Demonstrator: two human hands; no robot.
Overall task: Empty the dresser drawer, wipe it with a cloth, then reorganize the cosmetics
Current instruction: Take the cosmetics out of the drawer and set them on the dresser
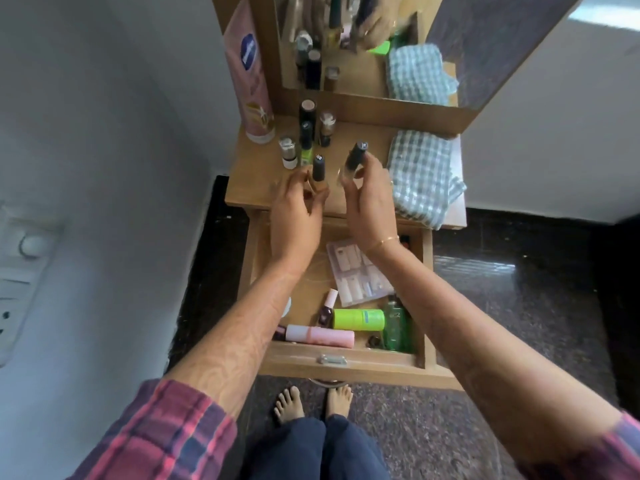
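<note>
The wooden drawer is pulled out below the dresser top. In it lie a pink tube, a lime green bottle, a dark nail polish, a green glass bottle and a pack of false nails. Over the dresser top, my left hand grips a small bottle with a dark cap. My right hand holds a clear bottle with a dark cap, tilted. A checked cloth lies folded at the right of the top.
Several small bottles and a tall pink lotion bottle stand at the back left of the top. A mirror rises behind them. A white wall lies to the left, dark floor to the right. My bare feet are under the drawer.
</note>
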